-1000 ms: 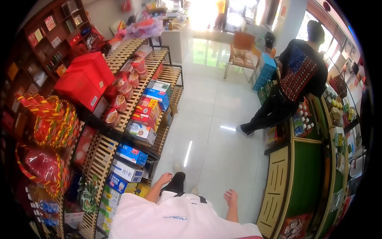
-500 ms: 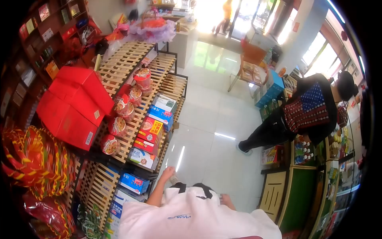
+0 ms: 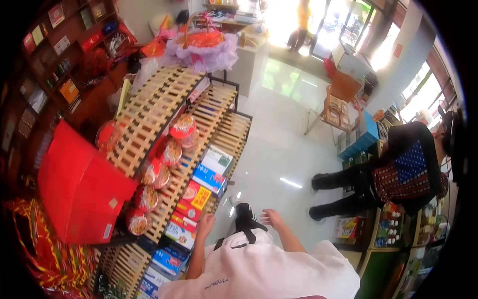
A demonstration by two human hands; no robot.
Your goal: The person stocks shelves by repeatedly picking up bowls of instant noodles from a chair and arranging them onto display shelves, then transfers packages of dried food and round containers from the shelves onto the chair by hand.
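My left hand (image 3: 206, 224) hangs beside the lower shelf, close to the stacked cartons (image 3: 194, 197); its fingers are slightly blurred and I see nothing in them. Out in front of my body, over the tiled floor, is my right hand (image 3: 271, 218), fingers apart and holding nothing. Instant noodle cups (image 3: 172, 151) stand in a row on the slatted shelf (image 3: 158, 102) at the left. A large red box (image 3: 82, 187) rests at the shelf's near end.
Another person (image 3: 398, 172) stands at the right by the display shelves. Farther ahead are a brown chair (image 3: 344, 92) with packages and a blue carton stack (image 3: 366, 130). A purple-wrapped basket (image 3: 201, 50) tops the shelf. Someone in yellow (image 3: 302, 22) is near the doorway.
The view has shifted forward along the shelf and the noodle cups look nearer. My right hand has swung forward from my side. The person at right now stands lower in view.
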